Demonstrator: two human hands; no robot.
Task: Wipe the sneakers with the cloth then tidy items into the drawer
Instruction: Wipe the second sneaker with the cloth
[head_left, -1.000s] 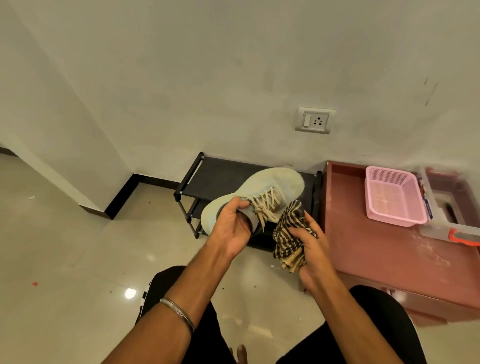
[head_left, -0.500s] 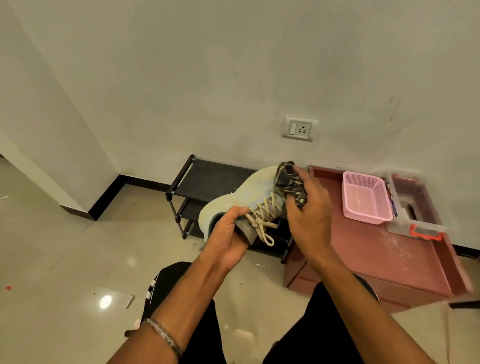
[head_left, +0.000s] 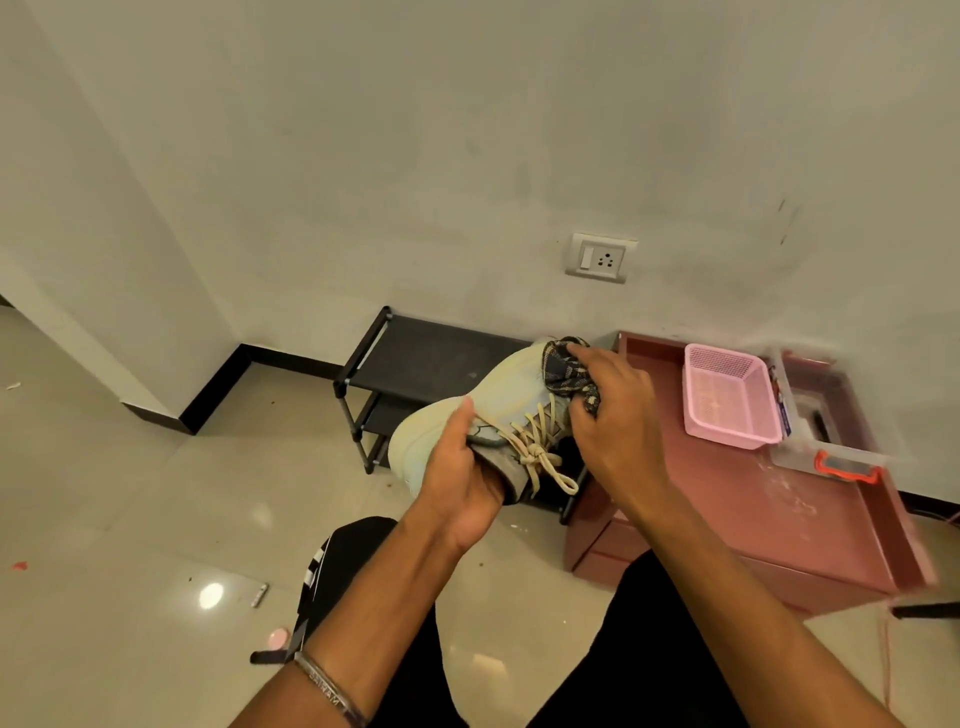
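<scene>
A pale mint sneaker (head_left: 501, 397) with cream laces is held up in front of me, toe pointing away. My left hand (head_left: 460, 470) grips it at the heel collar. A dark checked cloth (head_left: 563, 371) lies bunched on the sneaker's toe, and my right hand (head_left: 610, 415) grips the cloth and presses it against the shoe. To the right stands a reddish-pink drawer unit (head_left: 727, 525) with drawer fronts facing me; they look closed.
A black two-tier shoe rack (head_left: 415, 358) stands against the wall behind the sneaker. On the drawer unit sit a pink mesh basket (head_left: 727, 397) and a clear box with an orange latch (head_left: 831, 452). Small bits of litter lie on the glossy tiled floor at left.
My right hand has lifted the cloth from below the sneaker up onto its toe. The left hand keeps its grip on the heel.
</scene>
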